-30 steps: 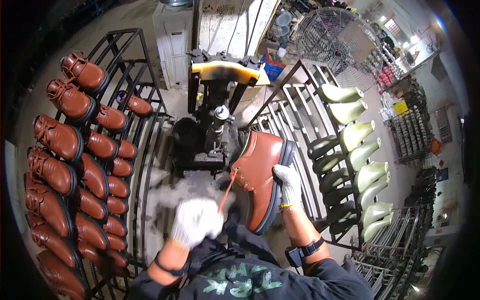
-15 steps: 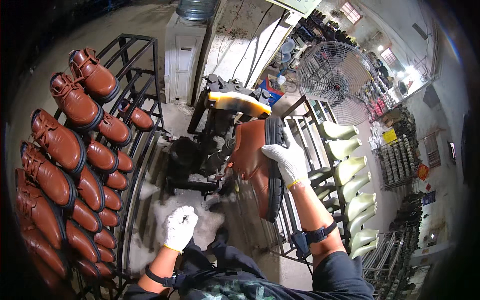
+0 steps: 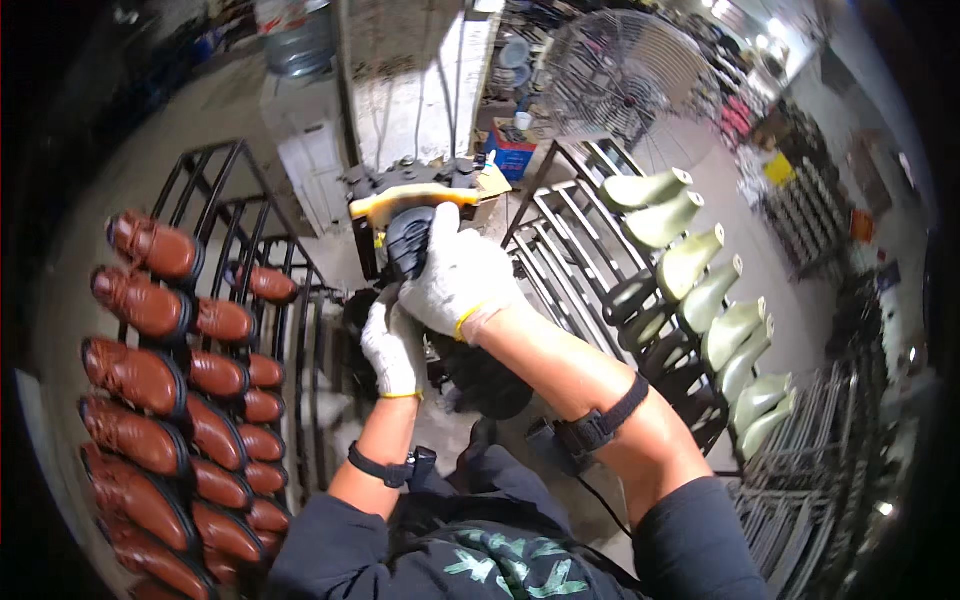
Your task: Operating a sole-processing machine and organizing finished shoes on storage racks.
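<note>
A shoe with a dark ridged sole [image 3: 407, 242] is tilted against the front of a black machine [image 3: 375, 185], under its yellow-edged guard [image 3: 415, 197]. My right hand [image 3: 462, 275], in a white knit glove, grips it from the right, with the fingers along the sole. My left hand [image 3: 393, 347], gloved alike, is closed at the shoe's near end, just below my right hand. The shoe's upper and the left fingertips are mostly hidden.
On my left, a black metal rack [image 3: 232, 165] carries rows of brown lace-up shoes [image 3: 140, 375]. Pale green shoe lasts [image 3: 690, 262] line another rack [image 3: 570, 225] on my right. Beyond are a large caged fan [image 3: 625, 85], a water dispenser [image 3: 305, 150] and a blue-red box [image 3: 510, 150].
My right hand has carried the shoe left and forward to the machine. My left hand has risen from near my lap to meet it. The view has shifted as well.
</note>
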Tool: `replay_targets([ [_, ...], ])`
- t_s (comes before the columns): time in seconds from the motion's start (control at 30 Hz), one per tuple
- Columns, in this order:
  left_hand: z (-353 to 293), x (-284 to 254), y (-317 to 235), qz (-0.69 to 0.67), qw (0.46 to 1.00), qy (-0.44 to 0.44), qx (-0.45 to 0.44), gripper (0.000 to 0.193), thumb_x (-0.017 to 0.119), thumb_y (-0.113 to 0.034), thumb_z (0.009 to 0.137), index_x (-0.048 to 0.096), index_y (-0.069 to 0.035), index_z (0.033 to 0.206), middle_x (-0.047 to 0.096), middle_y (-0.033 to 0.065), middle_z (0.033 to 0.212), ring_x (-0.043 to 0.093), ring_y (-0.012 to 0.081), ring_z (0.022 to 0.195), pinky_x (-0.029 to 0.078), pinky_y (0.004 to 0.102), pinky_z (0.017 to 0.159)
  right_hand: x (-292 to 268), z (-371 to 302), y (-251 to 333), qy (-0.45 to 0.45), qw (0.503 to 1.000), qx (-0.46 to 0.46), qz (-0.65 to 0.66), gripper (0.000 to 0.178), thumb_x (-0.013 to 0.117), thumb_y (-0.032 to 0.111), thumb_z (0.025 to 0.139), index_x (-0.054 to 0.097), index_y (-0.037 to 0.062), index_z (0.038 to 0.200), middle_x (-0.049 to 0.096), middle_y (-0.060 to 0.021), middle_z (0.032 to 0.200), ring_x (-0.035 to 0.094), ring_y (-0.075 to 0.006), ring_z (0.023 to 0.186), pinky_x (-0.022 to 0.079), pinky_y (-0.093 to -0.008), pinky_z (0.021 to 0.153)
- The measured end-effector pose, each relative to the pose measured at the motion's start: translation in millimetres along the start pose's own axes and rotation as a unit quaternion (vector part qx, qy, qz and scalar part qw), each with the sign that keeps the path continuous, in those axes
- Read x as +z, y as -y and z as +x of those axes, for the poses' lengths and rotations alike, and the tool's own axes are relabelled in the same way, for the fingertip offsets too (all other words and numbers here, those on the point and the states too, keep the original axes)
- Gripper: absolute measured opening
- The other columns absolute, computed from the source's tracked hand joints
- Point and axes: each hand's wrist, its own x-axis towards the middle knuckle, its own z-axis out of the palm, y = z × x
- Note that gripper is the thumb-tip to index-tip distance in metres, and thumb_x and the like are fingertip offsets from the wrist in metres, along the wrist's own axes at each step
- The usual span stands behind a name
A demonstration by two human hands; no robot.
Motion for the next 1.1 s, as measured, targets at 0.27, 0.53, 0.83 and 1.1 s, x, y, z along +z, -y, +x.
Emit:
replay_targets([
  [0.27,-27,-13,-38,0.261,0.951,0.158,0.047,0.040,0.057,-0.011,0.102,0.059,-0.003,0.141,0.066,-0.0009,0.120,0.058,0.0071,0.100,0.048,0.0245,0.087,29,-49,-48,0.217,0.723,0.136,0.641,0.054,0.075,0.035,0.092,0.061,-0.0023,0.128,0.074,-0.0127,0.106,0.069,-0.0163,0.097,0.054,-0.0319,0.090],
  [0.53,-30,-6,-80,0.288,0.949,0.073,-0.101,0.038,0.050,-0.010,0.093,0.067,0.001,0.125,0.072,0.0097,0.118,0.067,0.0202,0.104,0.051,0.0343,0.095,28,-57,-16,0.189,0.704,0.214,0.650,0.048,0.079,0.015,0.089,0.059,0.0017,0.130,0.072,-0.0063,0.118,0.066,-0.0112,0.102,0.052,-0.0300,0.095],
  [0.83,-24,-59,-56,0.629,0.662,0.270,0.305,0.047,0.061,-0.012,0.097,0.054,-0.002,0.142,0.074,0.0134,0.114,0.070,0.0262,0.099,0.055,0.0370,0.088,37,-83,-11,0.141,0.693,0.254,0.660,0.035,0.075,0.017,0.088,0.067,0.0038,0.120,0.073,-0.0043,0.113,0.065,-0.0101,0.099,0.050,-0.0269,0.092],
  [1.1,-62,-62,-21,0.750,0.515,0.306,0.279,0.069,0.083,-0.035,0.086,0.055,-0.007,0.142,0.076,0.0138,0.103,0.072,0.0286,0.090,0.056,0.0411,0.088,87,-134,-38,-0.044,0.892,0.022,0.448,0.023,0.049,0.010,0.099,0.071,0.0059,0.106,0.072,-0.0090,0.100,0.069,-0.0219,0.095,0.051,-0.0304,0.091],
])
